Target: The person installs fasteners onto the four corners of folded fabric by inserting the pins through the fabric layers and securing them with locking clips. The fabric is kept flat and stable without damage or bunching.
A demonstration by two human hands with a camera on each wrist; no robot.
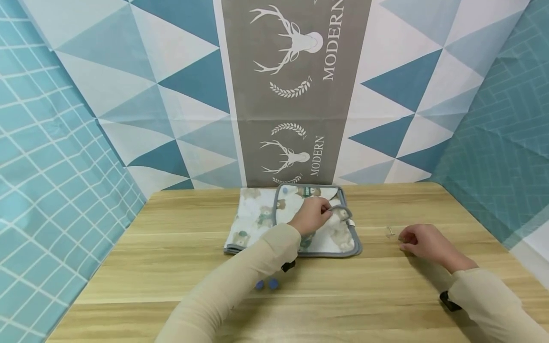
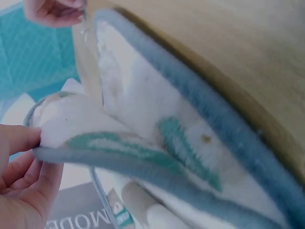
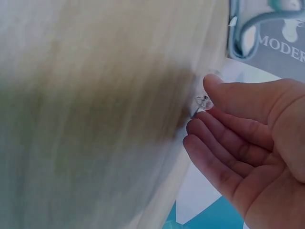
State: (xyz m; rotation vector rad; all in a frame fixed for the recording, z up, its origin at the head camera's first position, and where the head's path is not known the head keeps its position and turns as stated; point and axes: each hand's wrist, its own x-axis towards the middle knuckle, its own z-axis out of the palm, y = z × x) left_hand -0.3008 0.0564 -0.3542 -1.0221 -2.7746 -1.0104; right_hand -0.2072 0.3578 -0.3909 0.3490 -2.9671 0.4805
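A folded white cloth (image 1: 257, 216) with a bear print and grey-blue binding lies toward the back of the table. My left hand (image 1: 312, 215) is over it and pinches the bound edge of its top layer (image 2: 119, 162), lifting that corner so it curls up. Off to the right, my right hand (image 1: 422, 242) is low over the tabletop. Between its thumb and fingertips it pinches a small clear piece (image 3: 204, 101) with a thin metal part. Just left of that hand, a similar small clear piece (image 1: 390, 232) with a metal pin rests on the wood.
The wood-grain table (image 1: 141, 271) runs back to a patterned backdrop (image 1: 193, 95). Two small blue discs (image 1: 273, 284) sit on the table by the left forearm. A tile-patterned sheet (image 1: 51, 157) hangs along the left side, and a teal one (image 1: 502, 138) along the right.
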